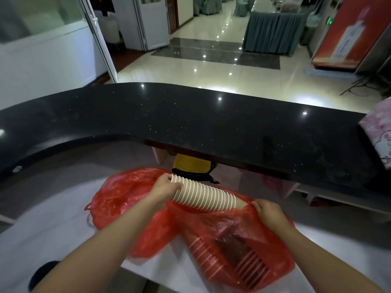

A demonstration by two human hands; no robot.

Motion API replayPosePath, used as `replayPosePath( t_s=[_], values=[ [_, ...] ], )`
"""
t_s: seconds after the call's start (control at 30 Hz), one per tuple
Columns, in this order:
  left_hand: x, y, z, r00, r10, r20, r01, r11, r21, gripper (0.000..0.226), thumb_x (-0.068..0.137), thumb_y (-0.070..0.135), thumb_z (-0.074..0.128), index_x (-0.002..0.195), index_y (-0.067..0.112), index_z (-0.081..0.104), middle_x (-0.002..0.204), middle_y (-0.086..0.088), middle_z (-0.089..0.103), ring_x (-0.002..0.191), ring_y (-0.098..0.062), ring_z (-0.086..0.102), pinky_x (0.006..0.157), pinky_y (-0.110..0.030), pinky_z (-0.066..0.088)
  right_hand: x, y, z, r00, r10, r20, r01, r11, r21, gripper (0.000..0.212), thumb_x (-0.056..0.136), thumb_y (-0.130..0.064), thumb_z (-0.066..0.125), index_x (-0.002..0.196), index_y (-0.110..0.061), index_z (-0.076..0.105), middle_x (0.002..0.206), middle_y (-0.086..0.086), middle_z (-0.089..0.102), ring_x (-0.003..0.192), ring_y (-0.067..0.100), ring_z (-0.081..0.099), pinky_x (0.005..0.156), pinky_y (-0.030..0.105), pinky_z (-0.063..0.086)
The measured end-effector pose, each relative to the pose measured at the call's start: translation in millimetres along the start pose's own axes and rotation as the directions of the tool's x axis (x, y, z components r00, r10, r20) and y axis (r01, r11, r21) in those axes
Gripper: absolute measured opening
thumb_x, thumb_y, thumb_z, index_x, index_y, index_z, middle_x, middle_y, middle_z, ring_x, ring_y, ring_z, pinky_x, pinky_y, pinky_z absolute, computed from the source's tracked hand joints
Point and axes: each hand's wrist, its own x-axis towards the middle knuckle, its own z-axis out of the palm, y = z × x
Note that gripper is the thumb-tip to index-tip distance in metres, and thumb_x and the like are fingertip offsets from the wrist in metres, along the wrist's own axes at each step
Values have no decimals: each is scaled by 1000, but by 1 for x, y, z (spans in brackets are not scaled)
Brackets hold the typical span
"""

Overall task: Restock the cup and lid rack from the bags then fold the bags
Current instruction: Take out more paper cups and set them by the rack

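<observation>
My left hand [164,188] grips the cup stack [203,195]; my right [267,211] pinches the bag [222,229] mouth. Best drawn straight out, bag held taut.

Tan cup stack [203,196] half out of crumpled red bag [228,233], tilted

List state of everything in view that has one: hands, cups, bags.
left hand: grips wide end of the cup stack
right hand: pinches the bag's open edge
cup stack: nested, lying tilted, mostly out of the bag, narrow end at the bag mouth
red bag: open, crumpled, unfolded
more cup stacks: inside the bag, seen through the plastic
</observation>
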Motion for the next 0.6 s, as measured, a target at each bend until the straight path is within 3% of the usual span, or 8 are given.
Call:
replayPosePath(
  t_s=[0.07, 0.17, 0.27, 0.33, 0.43, 0.5, 0.6],
  values=[
    [4, 1, -16, 1000, 0, -13, -1, 999, -33, 22, 88, 8, 73, 106, 11, 60, 108, -16, 68, 97, -30, 65, 77, -37, 51, 2, -6, -3, 1000, 6, 0, -6, 1000, -10, 25, 104, -34, 47, 113, -26, 69, 121, -1, 69, 114, 24, 63, 96, 39, 47],
    [7, 1, -42, 1000, -3, -19, 2, 998, -61, 24, 88, 5, 72, 107, 11, 59, 107, -17, 67, 98, -36, 66, 83, -47, 56, 6, -21, -8, 1000, -16, 12, 16, 1000, 5, 47, 99, -35, 52, 145, -25, 50, 144, 0, 54, 131, 22, 52, 108, 41, 42],
    [7, -1, -73, 999, -6, -34, 3, 996, -89, 21, 89, 3, 70, 106, 10, 60, 103, -15, 67, 86, -29, 66, 67, -36, 56, 11, -49, -12, 985, -170, -20, 171, 985, 40, 59, 94, -45, 58, 149, -25, 45, 147, 0, 50, 136, 21, 47, 112, 44, 38],
    [6, -5, -94, 999, 8, -54, -13, 996, -90, 18, 89, 1, 70, 104, 8, 61, 99, -15, 66, 78, -21, 63, 59, -28, 49, 14, -74, -12, 956, -293, -16, 293, 956, 2, 65, 92, -52, 61, 150, -28, 43, 152, -3, 45, 142, 18, 39, 116, 42, 33],
    [-1, -13, -126, 999, 12, -51, -17, 993, -118, 23, 91, 1, 67, 113, 2, 61, 96, -13, 67, 79, -21, 61, 64, -30, 47, 20, -113, -8, 915, -399, 56, 403, 905, -133, 81, 88, -57, 63, 157, -34, 26, 159, -6, 33, 147, 17, 30, 119, 39, 25],
    [-8, -20, -149, 998, -7, -57, -3, 986, -166, 24, 93, 0, 65, 116, 0, 59, 97, -14, 66, 81, -23, 61, 68, -32, 49, 23, -136, -4, 918, -389, 78, 397, 907, -143, 91, 86, -55, 68, 158, -35, 17, 159, -5, 31, 144, 20, 33, 117, 41, 29],
    [-22, -36, -183, 995, -64, -74, 40, 957, -288, 23, 96, -2, 59, 119, -3, 57, 96, -19, 65, 81, -28, 61, 73, -37, 49, 24, -169, 1, 945, -324, 44, 314, 937, 153, 99, 79, -45, 81, 156, -29, 21, 150, 0, 35, 132, 23, 47, 109, 41, 42]
  ],
)
